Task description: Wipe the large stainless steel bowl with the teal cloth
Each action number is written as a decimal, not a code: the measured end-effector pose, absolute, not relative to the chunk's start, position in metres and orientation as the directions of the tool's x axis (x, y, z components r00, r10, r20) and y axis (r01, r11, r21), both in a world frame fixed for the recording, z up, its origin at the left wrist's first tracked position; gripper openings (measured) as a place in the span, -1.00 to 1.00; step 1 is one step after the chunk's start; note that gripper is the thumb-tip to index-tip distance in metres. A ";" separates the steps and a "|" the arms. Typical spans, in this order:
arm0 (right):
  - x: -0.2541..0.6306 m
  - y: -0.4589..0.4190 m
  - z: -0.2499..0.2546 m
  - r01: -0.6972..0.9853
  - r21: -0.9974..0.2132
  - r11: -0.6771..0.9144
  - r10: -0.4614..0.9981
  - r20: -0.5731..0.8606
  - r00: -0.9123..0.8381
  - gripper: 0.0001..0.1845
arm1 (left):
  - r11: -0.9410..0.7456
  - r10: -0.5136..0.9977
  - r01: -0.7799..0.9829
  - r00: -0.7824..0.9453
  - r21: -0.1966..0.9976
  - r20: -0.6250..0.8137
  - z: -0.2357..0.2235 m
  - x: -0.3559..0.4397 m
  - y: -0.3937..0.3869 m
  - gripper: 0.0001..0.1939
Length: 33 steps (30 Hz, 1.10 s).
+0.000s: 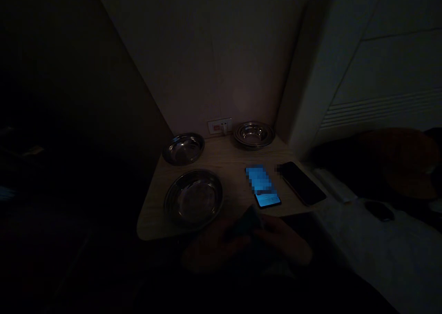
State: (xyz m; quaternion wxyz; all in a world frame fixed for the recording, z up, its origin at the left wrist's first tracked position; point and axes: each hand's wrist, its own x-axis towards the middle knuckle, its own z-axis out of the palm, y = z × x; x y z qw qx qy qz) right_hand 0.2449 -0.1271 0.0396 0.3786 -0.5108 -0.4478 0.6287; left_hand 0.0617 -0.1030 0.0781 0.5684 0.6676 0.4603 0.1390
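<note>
The room is very dark. Both my hands are low at the near edge of a small wooden table (235,159). My left hand (210,247) and my right hand (285,242) are closed together around a dark, soft-looking thing (247,224), perhaps a cloth; I cannot make out what it is. Just beyond them a phone with a lit blue screen (263,186) lies flat on the table. A second, dark phone (302,183) lies to its right.
Three steel bowls stand on the table: one near left (193,198), one back left (183,148), one back right (253,134). A wall socket (219,126) is behind them. A white cabinet (373,74) and light bedding (386,245) are to the right.
</note>
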 end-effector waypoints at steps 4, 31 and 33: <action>0.241 -0.123 0.029 -0.120 -0.905 -0.409 0.912 -0.401 -0.085 -0.53 | 0.009 0.941 0.581 0.270 0.814 -0.203 0.076 0.031 -0.100 -0.49; 0.250 -0.097 0.039 -0.099 -0.960 -0.264 0.931 -0.280 0.232 -0.51 | 0.116 0.980 0.290 -0.187 0.950 -0.062 0.118 0.006 -0.074 -0.52; 0.254 -0.096 0.033 -0.027 -0.976 -0.215 0.951 -0.216 0.221 -0.54 | 0.145 0.970 0.201 -0.224 0.969 -0.098 0.118 0.008 -0.074 -0.47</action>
